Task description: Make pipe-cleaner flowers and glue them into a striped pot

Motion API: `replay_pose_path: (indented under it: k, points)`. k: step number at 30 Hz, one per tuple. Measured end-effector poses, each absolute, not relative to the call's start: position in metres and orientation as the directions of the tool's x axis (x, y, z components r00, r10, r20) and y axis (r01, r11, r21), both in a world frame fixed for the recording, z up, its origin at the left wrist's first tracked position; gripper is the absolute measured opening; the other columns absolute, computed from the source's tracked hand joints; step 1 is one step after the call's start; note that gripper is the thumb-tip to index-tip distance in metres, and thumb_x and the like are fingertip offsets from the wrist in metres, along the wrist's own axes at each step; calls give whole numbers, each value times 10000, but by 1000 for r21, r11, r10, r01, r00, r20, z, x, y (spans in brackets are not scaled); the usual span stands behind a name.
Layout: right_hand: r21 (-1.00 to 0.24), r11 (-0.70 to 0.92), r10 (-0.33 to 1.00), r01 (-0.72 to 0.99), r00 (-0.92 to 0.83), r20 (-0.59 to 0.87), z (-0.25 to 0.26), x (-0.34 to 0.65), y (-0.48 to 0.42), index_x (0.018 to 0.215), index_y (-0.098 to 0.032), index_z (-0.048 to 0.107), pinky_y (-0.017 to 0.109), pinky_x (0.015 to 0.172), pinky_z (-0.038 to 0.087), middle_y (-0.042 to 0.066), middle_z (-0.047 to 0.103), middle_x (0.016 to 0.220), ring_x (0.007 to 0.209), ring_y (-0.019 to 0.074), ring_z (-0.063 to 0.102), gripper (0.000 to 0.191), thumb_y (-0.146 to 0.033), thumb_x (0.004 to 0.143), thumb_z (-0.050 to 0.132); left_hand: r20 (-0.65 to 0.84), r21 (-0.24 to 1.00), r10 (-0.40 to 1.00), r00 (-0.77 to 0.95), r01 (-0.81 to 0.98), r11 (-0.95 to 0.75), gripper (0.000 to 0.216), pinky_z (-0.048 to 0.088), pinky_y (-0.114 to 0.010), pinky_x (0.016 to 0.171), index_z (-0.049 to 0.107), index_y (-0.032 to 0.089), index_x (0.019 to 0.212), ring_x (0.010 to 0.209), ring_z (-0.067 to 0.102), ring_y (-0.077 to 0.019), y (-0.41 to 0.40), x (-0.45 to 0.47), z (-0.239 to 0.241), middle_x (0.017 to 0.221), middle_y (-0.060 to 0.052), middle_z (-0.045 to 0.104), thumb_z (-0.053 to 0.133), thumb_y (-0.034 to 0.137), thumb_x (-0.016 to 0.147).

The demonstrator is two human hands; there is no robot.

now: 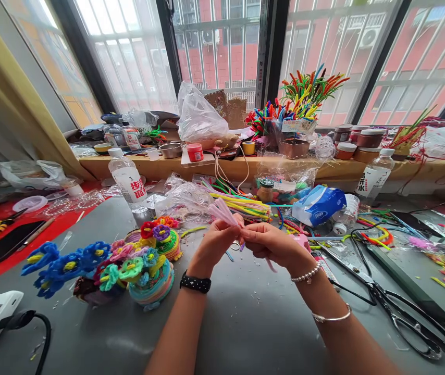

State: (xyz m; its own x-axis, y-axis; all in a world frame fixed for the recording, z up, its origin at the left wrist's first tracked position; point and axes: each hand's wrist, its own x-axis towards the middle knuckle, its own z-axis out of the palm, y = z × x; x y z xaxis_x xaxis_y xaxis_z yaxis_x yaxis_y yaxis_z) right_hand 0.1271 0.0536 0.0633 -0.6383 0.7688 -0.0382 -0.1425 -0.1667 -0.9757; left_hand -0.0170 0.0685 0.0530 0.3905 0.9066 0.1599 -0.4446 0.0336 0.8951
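While the left hand [217,240] pinches the gathered base of the pale pink bundle of fuzzy stems [223,211], the right hand [270,240] grips at the same point with thumb and forefinger. The bundle is held above the smooth grey worktop [246,333], its loose ends fanned upward; a thin pale pink tail [271,265] hangs below the right hand. Apply firm left-hand pressure at the base to prevent strand slippage. Direct any turning force through the right fingertips, close to the pinch, without crushing the pile. Keep the tail clear of the right palm. Keep the left forearm clear of the round multicoloured fuzzy flower pot [152,286] standing beside it.
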Motion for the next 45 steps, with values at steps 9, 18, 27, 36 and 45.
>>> replay_pose_path:
  k: [9,18,27,36,45]
  points:
    - [-963,242,873,116,-459,164,64,122,55,666,-143,590,201,415,216,-59,371,497,446,56,288,329,-455,737,512,34,893,961,274,-441,94,253,290,-190,419,626,112,578,422,408,-43,72,-14,51,472,16,506,731,328,497]
    - [-518,525,832,675,-277,482,52,109,56,764,-158,626,230,560,345,52,660,717,621,145,560,293,-313,848,393,-36,919,997,67,-391,60,252,227,-168,391,585,106,540,385,294,1,78,-11,48,448,53,442,726,313,505]
    - [-218,496,741,841,-279,610,38,100,53,794,-141,611,248,569,337,91,660,739,651,163,582,333,-248,884,310,-64,923,998,-4,-381,57,299,203,-182,400,509,119,523,401,266,-9,76,-7,51,437,76,362,733,314,491]
    - [-413,539,770,734,-230,596,40,103,56,818,-156,617,248,608,368,78,653,763,696,173,576,303,-295,870,353,-26,916,1000,-5,-400,21,274,221,-168,407,534,110,541,411,286,-6,77,-8,48,452,72,383,725,306,520]
    - [-904,355,934,238,-124,334,52,118,64,592,-166,504,215,431,290,-50,422,406,388,78,361,344,-398,824,401,104,872,993,57,-486,-64,251,356,-177,530,612,114,634,521,442,-41,80,-7,45,565,28,531,688,349,588]
